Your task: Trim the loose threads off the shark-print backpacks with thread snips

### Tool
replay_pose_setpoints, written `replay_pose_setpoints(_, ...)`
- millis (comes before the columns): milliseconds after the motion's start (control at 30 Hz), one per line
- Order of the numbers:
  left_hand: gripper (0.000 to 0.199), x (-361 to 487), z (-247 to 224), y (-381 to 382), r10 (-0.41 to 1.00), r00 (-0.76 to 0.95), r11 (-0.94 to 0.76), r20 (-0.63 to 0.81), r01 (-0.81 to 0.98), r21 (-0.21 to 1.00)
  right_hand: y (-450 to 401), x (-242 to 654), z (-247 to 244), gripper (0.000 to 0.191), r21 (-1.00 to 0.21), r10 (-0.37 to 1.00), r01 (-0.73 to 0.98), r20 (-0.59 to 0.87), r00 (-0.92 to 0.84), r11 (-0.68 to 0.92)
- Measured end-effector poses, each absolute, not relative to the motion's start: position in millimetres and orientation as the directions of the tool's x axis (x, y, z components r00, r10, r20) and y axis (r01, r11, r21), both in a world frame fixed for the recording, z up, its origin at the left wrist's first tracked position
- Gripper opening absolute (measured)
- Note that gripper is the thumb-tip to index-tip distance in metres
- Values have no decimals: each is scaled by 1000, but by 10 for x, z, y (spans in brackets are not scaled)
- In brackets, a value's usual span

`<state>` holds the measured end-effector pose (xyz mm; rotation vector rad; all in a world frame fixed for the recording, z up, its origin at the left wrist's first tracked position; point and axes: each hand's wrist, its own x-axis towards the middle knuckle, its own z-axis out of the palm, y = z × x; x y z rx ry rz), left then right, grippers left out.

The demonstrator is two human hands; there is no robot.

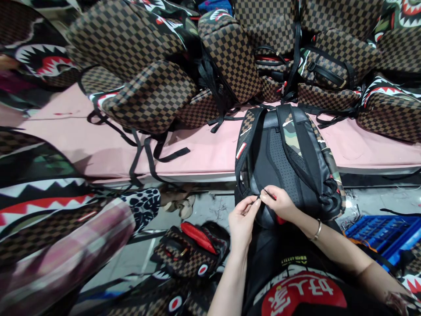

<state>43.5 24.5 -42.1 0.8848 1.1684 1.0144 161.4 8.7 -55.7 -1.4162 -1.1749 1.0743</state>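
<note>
A backpack [274, 153] with a black padded back panel, black shoulder straps and checkered and camouflage sides leans from the pink table toward my body, its back facing me. At its lower left corner my left hand [244, 215] pinches a thin black strap [259, 197]. My right hand [278, 202] is closed on the same strap just beside it, fingertips almost touching the left ones. The fingers hide most of the short piece of strap between them.
Brown checkered backpacks [154, 96] are piled along the pink table [210, 153]. A person in a patterned sleeve [141, 206] is at the left with a shark-mouth backpack [42, 193]. More bags [190, 250] lie low at the left; a blue crate [384, 232] stands at the right.
</note>
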Motion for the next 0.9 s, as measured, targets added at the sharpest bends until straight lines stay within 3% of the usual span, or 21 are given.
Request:
replay_pose_setpoints(100, 19, 413, -402, 252, 959, 100, 272, -265, -70, 960, 147, 1671, -569, 30, -950, 972, -211, -217, -89, -232)
replay_pose_setpoints(167, 18, 402, -416, 254, 956, 107, 281, -273, -76, 957, 164, 1678, -600, 32, -930, 964, -261, -235, -121, -260)
replay_pose_setpoints(333, 23, 406, -489, 256, 937, 86, 350, -340, -216, 911, 138, 1610, -663, 28, -993, 985, 10, -119, 124, -122)
replay_pose_setpoints(500, 23, 438, -461, 259, 917, 92, 396, -387, -306, 866, -29, 1621, -547, 18, -964, 930, 227, -43, 366, -134)
replay_pose_setpoints(700, 24, 425, -429, 284, 902, 116, 431, -416, -319, 844, -292, 1789, -391, 20, -898, 962, 438, 76, 262, -48)
replay_pose_setpoints(900, 25, 396, -440, 295, 897, 138, 441, -419, -288, 850, -302, 1854, -492, 23, -715, 950, 675, 306, 67, 182)
